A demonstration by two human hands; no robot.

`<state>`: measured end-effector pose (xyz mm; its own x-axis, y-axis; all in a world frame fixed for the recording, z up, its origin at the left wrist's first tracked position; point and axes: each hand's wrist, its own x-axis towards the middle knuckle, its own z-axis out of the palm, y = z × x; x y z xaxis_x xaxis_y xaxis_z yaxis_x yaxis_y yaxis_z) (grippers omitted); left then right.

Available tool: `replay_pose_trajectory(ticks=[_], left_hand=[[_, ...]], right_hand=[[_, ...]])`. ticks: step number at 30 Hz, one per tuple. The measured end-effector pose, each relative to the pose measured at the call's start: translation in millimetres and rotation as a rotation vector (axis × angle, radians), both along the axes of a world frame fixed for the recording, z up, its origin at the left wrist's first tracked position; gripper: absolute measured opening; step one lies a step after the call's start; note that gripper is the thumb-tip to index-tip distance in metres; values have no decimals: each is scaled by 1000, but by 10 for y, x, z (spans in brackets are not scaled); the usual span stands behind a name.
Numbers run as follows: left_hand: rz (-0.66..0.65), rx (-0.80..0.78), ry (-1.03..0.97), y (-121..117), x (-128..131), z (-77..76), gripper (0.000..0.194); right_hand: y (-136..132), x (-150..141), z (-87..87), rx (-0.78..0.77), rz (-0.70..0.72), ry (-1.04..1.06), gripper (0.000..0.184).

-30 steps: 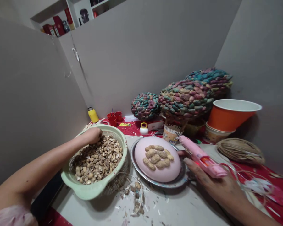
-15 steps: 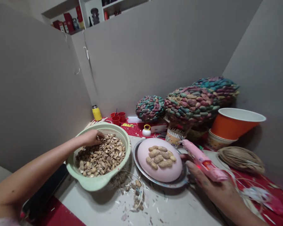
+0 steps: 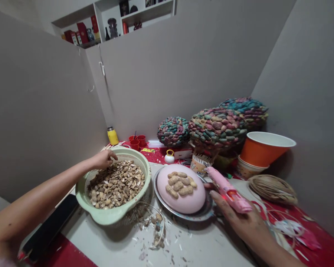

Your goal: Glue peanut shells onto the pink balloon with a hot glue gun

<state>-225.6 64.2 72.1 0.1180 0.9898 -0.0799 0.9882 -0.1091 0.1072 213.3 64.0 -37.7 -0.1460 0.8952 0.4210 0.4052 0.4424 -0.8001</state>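
Observation:
My left hand (image 3: 102, 160) is over the far left part of a pale green plastic colander (image 3: 149, 178) full of peanut shells (image 3: 119, 187). Its fingers are curled and closed, and whatever is between the fingertips is too small to make out. In my right hand (image 3: 239, 222) is a pink hot glue gun (image 3: 228, 189), its nozzle pointing up and left. Beside that hand, a smooth pink dome (image 3: 167, 205) rests in a round metal dish (image 3: 208, 213). Several peanut shells (image 3: 179, 183) sit in a cluster on top of the dome.
Balls covered in coloured shells (image 3: 217, 128) stand along the back wall. At right are an orange paper bucket (image 3: 256, 150) and a coil of cord (image 3: 272, 189). Small red cups (image 3: 135, 144) and a yellow bottle (image 3: 113, 136) stand behind the colander. Shell scraps (image 3: 157, 226) litter the table front.
My left hand has risen slightly from the shells and shifted a little left. The whole view has shifted slightly. My right hand still holds the glue gun beside the dish.

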Motion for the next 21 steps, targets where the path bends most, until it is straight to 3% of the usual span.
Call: replay_pose_trajectory(ticks=[7,10,15,21], left_hand=[[-280,-102,-86,-147,603,-125,46],[-339,-171,-78,-213,674,-147,51],[-238,-197,-42,-302,429,-10,32],[10,-70,20,-305,28,174,24]], right_hand=[[-15,28,7,12,-12,-65,35],[-16,28,0,11,-27,-72,34],[-4,37,-42,-9,-16,-49,31],[-6,-14,-18,2,-33,-11,30]])
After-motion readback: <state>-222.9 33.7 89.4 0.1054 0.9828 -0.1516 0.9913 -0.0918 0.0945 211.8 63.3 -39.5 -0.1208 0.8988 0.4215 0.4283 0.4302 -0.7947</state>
